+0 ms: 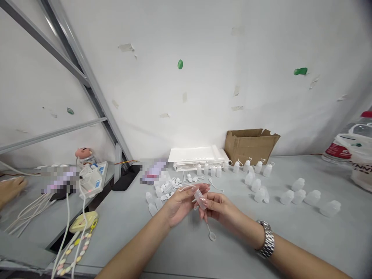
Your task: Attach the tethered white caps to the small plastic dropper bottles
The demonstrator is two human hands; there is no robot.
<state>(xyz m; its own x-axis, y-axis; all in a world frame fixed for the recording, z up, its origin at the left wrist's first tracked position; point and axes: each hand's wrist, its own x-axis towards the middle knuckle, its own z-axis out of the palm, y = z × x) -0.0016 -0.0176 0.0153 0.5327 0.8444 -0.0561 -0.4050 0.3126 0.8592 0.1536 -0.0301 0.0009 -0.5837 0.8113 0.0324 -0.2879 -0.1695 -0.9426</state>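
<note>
A small translucent plastic bottle (200, 199) is held tilted between my two hands, above the grey table. My left hand (180, 203) is closed about its upper end, thumb against it, with a thin white strap along the fingers. The thumb and fingers of my right hand (216, 205) pinch the bottle's side. Below the right fingers dangles a white strap with a ring (212, 235); its upper end is hidden. Just beyond my left hand lies a pile of loose white caps (174, 184) and small bottles (158, 203).
Capped bottles (236, 167) stand in a row before white padded envelopes (197, 157) and a cardboard box (251, 147). Uncapped bottles (299, 197) are scattered at right. Leftward are a phone (155, 171), cables and a power strip (97, 180). Another person's hand (13, 190) shows at far left.
</note>
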